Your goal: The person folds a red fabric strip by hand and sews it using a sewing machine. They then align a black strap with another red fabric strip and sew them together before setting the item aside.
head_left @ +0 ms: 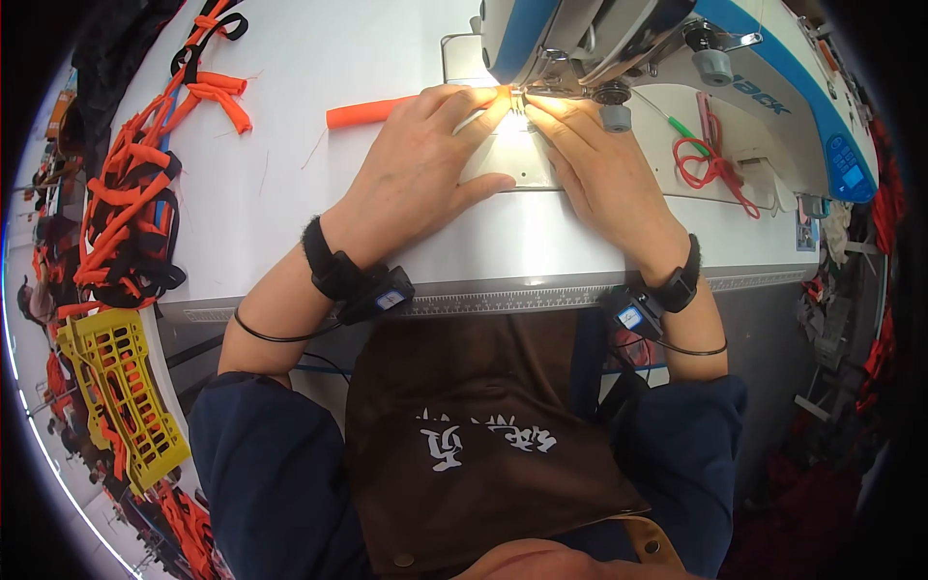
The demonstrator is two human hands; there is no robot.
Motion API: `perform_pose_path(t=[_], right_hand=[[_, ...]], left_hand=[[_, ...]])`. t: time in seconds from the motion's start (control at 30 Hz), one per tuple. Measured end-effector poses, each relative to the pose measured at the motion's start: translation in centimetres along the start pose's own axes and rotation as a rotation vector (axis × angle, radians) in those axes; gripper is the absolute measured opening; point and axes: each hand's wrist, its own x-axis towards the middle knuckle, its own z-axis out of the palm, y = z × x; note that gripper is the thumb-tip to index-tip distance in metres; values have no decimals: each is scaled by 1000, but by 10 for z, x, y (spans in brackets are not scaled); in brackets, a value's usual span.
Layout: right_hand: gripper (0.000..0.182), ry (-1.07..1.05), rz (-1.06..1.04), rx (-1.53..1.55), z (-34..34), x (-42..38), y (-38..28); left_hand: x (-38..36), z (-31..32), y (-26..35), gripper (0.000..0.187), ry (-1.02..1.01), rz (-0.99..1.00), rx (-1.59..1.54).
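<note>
An orange fabric strip (362, 113) lies on the white table and runs under my left hand (430, 145) toward the needle area of the sewing machine (570, 39). My left hand presses the strip with its fingertips, thumb stretched out to the side on the metal plate (523, 166). My right hand (601, 155) is on the other side of the lit presser foot (518, 100), its fingers together and their tips close to the foot. What lies under the right fingertips is too small and glaring to make out.
Red-handled scissors (713, 166) and a green-handled tool (682, 127) lie right of my right hand. A tangle of orange and black strips (130, 208) lies along the table's left side, above a yellow plastic crate (126, 401). A ruler (483, 301) runs along the front edge.
</note>
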Motion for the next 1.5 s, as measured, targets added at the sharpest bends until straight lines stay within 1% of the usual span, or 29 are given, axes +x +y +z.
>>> perform_pose_path(t=[0.33,0.53,0.73,0.83,0.93,1.03,1.13,1.17,1.27,1.33,1.43,1.5], right_hand=[[42,4,11,10,-1,1,-2],[45,-10,8,-9,-2,0,-3],[47,-100,24,-38,-13,-1,-7],[48,-120,0,-171,-25,-5,-12],[48,-77,-21,-191,-39,-12,-27],[49,-78,-18,-135,-46,-21,-46],[48,-63,17,-25,-36,-26,-54],[46,-33,53,59,-31,-26,-56],[44,29,59,166,-5,-23,-46],[45,60,47,126,6,-24,-44],[47,81,23,51,14,-29,-46],[49,91,16,30,14,-30,-47]], left_hand=[[1,1,-2,73,-16,-14,1],[1,1,-3,74,-16,-5,-4],[-1,3,-3,73,42,18,7],[-1,6,-5,73,49,49,27],[-2,2,1,66,52,44,37],[-8,-3,12,50,55,56,33],[-12,-14,26,34,-5,38,-13],[-12,-16,30,30,-26,11,-59],[-11,-24,42,23,-96,-84,-193],[-8,-29,48,19,-145,-167,-275],[-4,-30,43,17,-159,-226,-308],[-2,-15,26,18,28,-116,-238]])
